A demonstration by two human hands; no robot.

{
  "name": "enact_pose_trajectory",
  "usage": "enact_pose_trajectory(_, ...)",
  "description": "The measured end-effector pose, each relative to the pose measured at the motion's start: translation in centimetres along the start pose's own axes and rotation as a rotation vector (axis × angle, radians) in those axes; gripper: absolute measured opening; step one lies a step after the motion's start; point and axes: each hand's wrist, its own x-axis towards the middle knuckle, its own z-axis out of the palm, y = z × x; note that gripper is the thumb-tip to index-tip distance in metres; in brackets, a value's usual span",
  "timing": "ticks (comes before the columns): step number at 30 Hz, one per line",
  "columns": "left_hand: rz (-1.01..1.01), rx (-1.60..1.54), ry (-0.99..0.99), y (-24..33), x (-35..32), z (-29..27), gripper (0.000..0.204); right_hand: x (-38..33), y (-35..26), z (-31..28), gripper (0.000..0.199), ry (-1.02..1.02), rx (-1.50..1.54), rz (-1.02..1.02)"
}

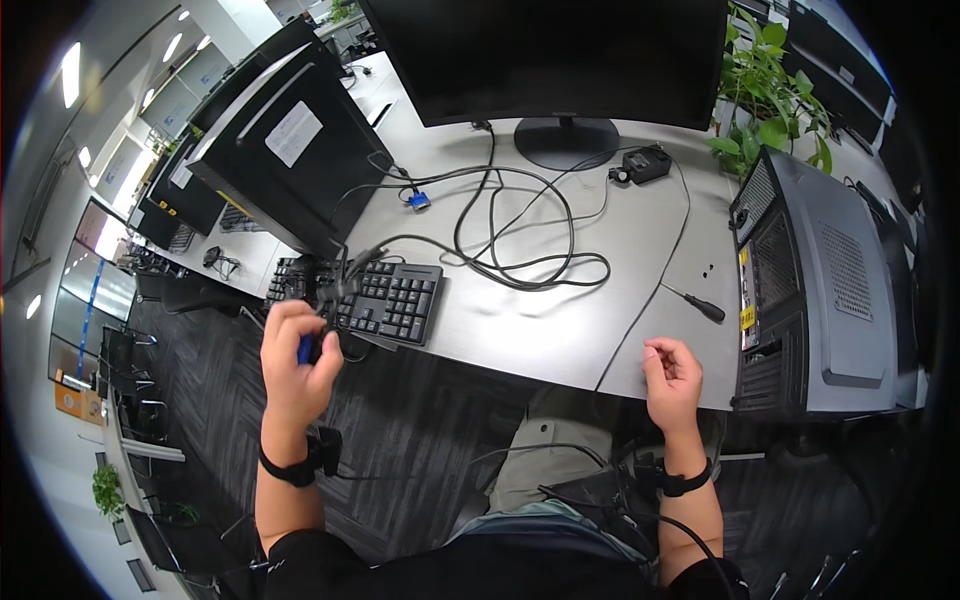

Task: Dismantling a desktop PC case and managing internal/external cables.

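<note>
Grey desk [520, 330] fills the middle; big dark monitor [550, 60] on its stand at the back; grey-black PC tower [845, 350] on the right side, black PC tower [310, 190] upright on the left; long black cable [540, 288] loops loosely between them; black keyboard [390, 300] sits at the front left edge, beside the black tower; left hand [293, 365] is just in front of it, thumb and fingers pinching a black-and-blue connector [305, 348], partly hidden; right hand [675, 385] is at the front edge near the grey-black tower, fingers loosely curled, cannot tell if they grip anything; black adapter [646, 164] lies near the monitor stand; screwdriver [708, 308] lies beyond the right hand; blue plug [419, 202] lies behind the keyboard.
</note>
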Motion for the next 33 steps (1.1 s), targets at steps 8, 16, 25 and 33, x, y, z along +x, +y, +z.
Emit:
enact_pose_trajectory(8, -0.044, 0.009, 0.07, -2.7, -2.1, 5.6, 0.015, -0.3, -1.0, 0.4, 0.008, -0.116, -0.193, -0.033)
enact_pose_trajectory(16, -0.067, -0.022, 0.001, -7.4, 0.8, 9.5, 0.017, -0.7, -1.8, 0.5, 0.01, -0.16, -0.253, -0.005)
enact_pose_trajectory(25, -0.208, 0.02, -0.108, -10.3, 2.4, 12.1, 0.022, 0.2, -2.1, -1.3, 0.011, -0.039, -0.433, -0.126)
enact_pose_trajectory(33, 0.016, 0.246, -0.066, -7.7, 6.2, 11.4, 0.029, 1.1, -1.9, -0.7, 0.016, -0.033, -0.552, -0.163)
